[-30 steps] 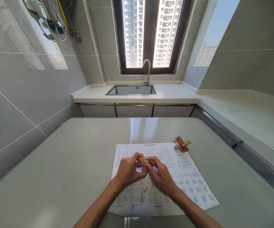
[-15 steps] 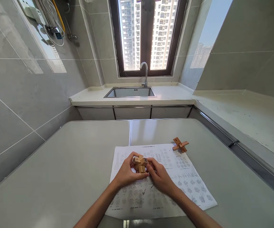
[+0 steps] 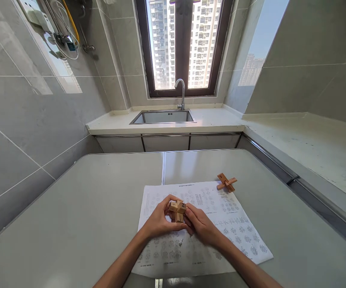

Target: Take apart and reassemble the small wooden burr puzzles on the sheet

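Between my hands is a wooden burr puzzle (image 3: 178,209) made of interlocking light-brown blocks, with dark marks on some ends. My left hand (image 3: 160,218) wraps round its left side, thumb below and fingers above. From the right, my right hand (image 3: 201,224) grips the puzzle with thumb and fingers; some fingertips are hidden behind it. Under both hands lies a printed instruction sheet (image 3: 235,224) with rows of small diagrams. Another wooden piece (image 3: 226,183), darker and cross-shaped, rests at the sheet's upper right edge.
The sheet lies on a glossy pale table (image 3: 86,208). Beyond the table stand a counter (image 3: 215,116) with a sink (image 3: 164,121) and a tap (image 3: 182,94), under a window. A second counter (image 3: 311,136) runs along the right, and a tiled wall (image 3: 26,116) along the left.
The wooden puzzle has turned slightly in my hands, and my right fingers have shifted round it. The whole view has moved a little. The cross-shaped piece stays where it was.
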The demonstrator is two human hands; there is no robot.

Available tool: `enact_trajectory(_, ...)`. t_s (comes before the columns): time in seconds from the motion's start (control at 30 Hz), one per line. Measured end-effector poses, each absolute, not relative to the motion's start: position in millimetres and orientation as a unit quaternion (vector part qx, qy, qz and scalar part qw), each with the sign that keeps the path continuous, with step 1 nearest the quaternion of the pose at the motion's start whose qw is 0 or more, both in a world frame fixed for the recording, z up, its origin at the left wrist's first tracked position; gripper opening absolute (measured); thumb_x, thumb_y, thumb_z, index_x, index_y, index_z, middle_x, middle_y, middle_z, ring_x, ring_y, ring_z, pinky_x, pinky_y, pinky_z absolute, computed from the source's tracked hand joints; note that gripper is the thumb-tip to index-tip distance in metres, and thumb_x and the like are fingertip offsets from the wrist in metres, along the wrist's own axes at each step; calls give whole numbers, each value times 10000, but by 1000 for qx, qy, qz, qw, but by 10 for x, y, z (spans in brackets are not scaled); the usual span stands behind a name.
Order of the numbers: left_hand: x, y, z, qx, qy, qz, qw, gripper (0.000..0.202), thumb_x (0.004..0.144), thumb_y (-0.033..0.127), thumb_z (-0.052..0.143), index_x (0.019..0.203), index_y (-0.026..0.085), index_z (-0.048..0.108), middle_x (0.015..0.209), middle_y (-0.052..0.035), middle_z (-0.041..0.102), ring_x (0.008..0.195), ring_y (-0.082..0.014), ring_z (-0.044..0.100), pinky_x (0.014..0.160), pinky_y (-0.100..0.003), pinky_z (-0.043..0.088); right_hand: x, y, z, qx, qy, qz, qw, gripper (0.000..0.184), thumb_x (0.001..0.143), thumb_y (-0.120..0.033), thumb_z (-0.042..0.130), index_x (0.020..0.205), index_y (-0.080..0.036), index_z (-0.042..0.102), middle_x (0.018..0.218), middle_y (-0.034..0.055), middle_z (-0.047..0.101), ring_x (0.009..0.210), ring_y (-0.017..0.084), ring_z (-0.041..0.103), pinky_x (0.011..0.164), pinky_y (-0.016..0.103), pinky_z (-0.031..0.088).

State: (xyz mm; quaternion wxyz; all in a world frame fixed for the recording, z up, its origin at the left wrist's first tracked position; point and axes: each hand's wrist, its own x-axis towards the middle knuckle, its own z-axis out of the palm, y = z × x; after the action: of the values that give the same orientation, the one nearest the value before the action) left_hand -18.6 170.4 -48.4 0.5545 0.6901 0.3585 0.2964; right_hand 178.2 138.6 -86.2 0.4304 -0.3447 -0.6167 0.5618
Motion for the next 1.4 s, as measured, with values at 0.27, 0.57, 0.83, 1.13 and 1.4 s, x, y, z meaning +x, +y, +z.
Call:
enact_trajectory(0.27, -176, 1669, -438, 735, 374, 298, 481, 564, 716, 320, 889, 1172, 242, 567, 918, 16, 649, 814, -162, 596, 770, -286, 502, 1744, 1402, -973, -330, -524, 657, 429, 503, 1017, -684, 414, 772, -246, 449, 579, -89, 320, 449, 98, 261, 446, 254, 235)
enact_trajectory(0.57, -184, 1683, -386, 787, 350, 315, 398, 589, 721, 348, 894, 1240, 270, 626, 1145, -54, 661, 931, -212, 605, 805, -320, 527, 1767, 1458, -994, -293, -453, 748, 386, 596, 928, -767, 508, 673, -253, 347, 514, -132, 242, 401, 51, 139, 375, 216, 145)
enact_trajectory(0.83, -200, 1667, -462, 769, 370, 309, 419, 836, 756, 325, 863, 1495, 298, 474, 1338, -82, 628, 985, -218, 624, 937, -373, 520, 1750, 1448, -1038, -344, -490, 662, 451, 586, 984, -741, 442, 688, -235, 455, 490, -99, 365, 389, 85, 296, 427, 245, 286)
enact_trajectory(1.13, -168, 1741, -610, 685, 361, 325, 543, 520, 980, 463, 621, 1431, 207, 568, 1304, -113, 670, 1154, -259, 636, 1045, -400, 485, 1769, 1418, -929, -420, -579, 528, 457, 561, 1043, -665, 392, 697, -235, 494, 465, -78, 434, 423, 119, 385, 503, 271, 341)
enact_trajectory(1.4, -148, 1776, -713, 652, 374, 341, 565, 565, 1004, 523, 579, 1470, 215, 498, 1315, -139, 650, 986, -214, 676, 853, -348, 540, 1798, 1547, -1008, -377, -375, 692, 489, 557, 966, -733, 480, 801, -208, 570, 515, -83, 437, 373, 104, 382, 404, 246, 307)
